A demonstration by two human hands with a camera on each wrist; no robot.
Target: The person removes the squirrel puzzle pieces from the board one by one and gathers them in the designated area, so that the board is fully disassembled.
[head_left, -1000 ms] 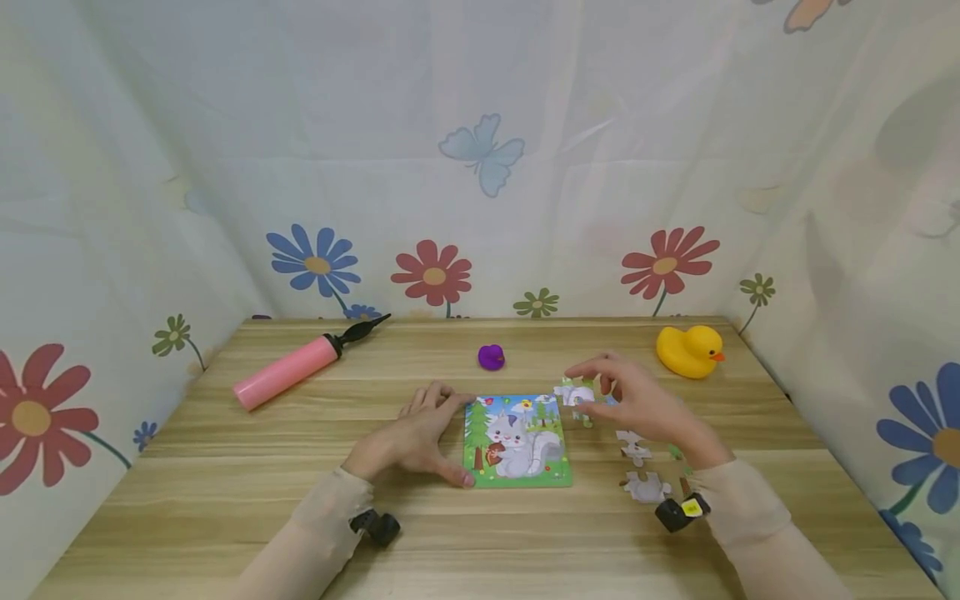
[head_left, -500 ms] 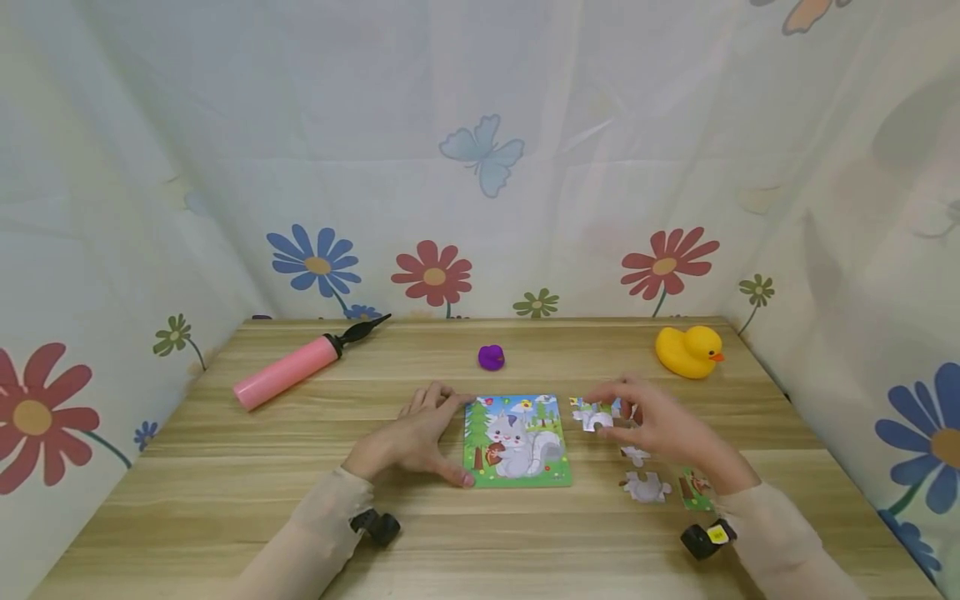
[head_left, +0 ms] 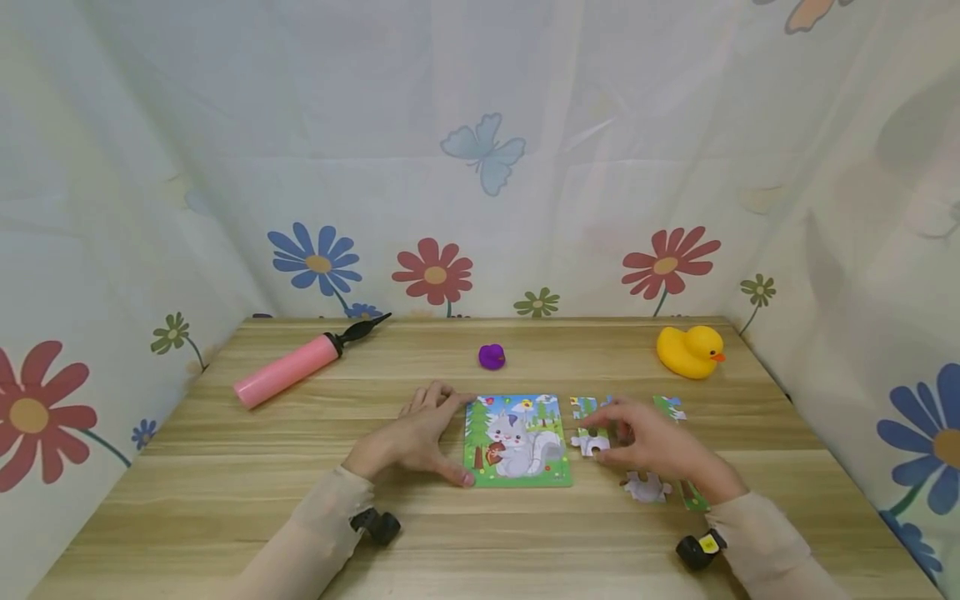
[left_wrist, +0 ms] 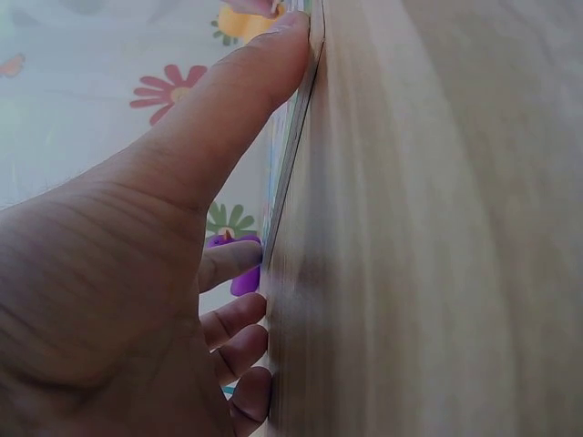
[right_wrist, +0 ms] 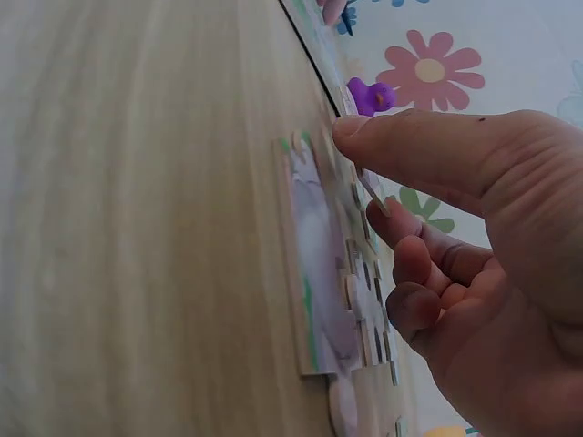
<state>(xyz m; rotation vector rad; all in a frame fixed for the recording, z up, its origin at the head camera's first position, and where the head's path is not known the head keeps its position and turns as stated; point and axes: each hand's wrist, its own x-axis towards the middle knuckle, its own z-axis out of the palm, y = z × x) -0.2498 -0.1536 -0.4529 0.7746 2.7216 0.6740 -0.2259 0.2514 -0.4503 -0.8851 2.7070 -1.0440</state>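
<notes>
Flowered curtains are closing in a wooden table [head_left: 225, 500]. The left hand [head_left: 415, 437], fingers spread flat, is pressing on the left edge of the puzzle [head_left: 517, 440], bracing it at centre table. The right hand [head_left: 645, 442] is pinching a loose piece [head_left: 590, 442] just right of the board. The squirrel picture is looking largely assembled; judging by this, several pieces [head_left: 647, 486] are lying loose to the right, unplaced. No readable writing or brand is showing anywhere.
</notes>
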